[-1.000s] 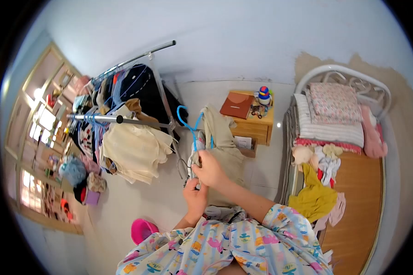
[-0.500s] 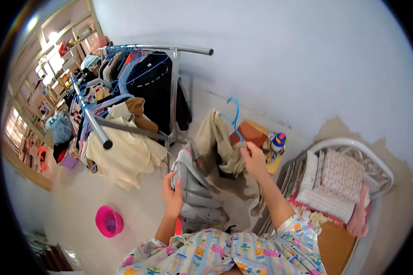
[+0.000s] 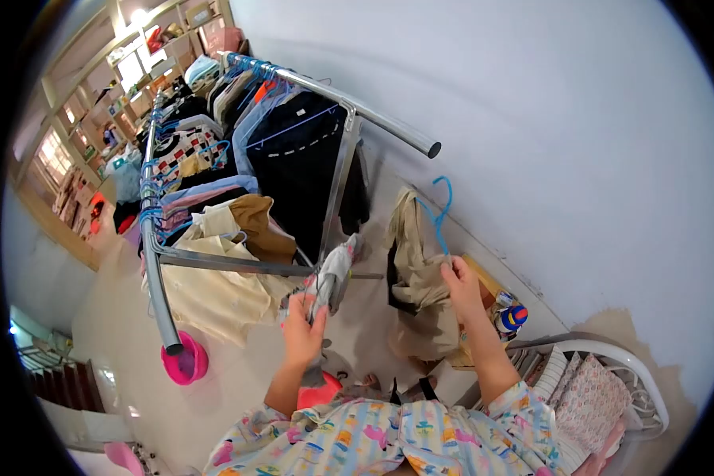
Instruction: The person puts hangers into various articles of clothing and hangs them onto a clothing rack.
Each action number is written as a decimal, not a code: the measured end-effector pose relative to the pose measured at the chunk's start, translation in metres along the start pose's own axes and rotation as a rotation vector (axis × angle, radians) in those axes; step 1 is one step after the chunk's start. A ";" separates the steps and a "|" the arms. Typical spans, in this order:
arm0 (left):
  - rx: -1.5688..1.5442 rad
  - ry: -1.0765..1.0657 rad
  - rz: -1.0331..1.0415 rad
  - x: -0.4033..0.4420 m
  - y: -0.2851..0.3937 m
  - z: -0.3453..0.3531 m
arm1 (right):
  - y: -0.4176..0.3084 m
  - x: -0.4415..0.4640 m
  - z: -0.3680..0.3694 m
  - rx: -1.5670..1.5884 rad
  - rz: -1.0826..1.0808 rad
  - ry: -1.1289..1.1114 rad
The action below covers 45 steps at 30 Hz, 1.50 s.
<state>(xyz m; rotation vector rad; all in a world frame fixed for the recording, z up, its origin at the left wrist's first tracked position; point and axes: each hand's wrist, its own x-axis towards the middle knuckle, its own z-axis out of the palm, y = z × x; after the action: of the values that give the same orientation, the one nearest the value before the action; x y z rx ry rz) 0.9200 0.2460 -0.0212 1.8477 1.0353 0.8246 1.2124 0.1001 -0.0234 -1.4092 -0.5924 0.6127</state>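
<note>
My right hand is closed on the lower part of a blue hanger, with a beige garment draped from it, left of the hand. My left hand is closed around a grey garment with pink marks, near the end of the clothes rack. The two hands are apart, each with its own garment.
Cream clothing hangs low on the near rail. Black clothing hangs on the far rail. A pink bucket stands on the floor. At the right are a toy and a floral pillow on the bed.
My hands have parted, and the grey garment is now raised in my left hand. The beige garment has moved away from it with the blue hanger. The view has turned left, towards the rack.
</note>
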 end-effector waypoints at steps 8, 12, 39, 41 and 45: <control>0.408 0.316 0.269 0.022 0.073 0.022 | -0.048 0.104 -0.024 0.272 0.074 -0.296; 0.457 0.301 0.334 0.039 0.086 0.027 | -0.074 0.164 -0.024 0.334 0.099 -0.503; 0.216 0.018 0.534 0.204 0.065 0.066 | -0.046 0.314 0.057 -0.446 -0.500 -0.439; 0.192 -0.037 0.465 0.208 0.066 0.077 | -0.028 0.273 0.031 -0.491 -0.485 -0.534; 0.117 -0.165 0.520 0.219 0.070 0.119 | 0.012 0.251 -0.009 -0.607 -0.568 -0.438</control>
<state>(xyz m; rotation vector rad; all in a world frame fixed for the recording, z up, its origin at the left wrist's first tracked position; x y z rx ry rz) 1.1398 0.3774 0.0206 2.2861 0.5092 0.8984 1.3967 0.2704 -0.0319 -1.5605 -1.5647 0.2793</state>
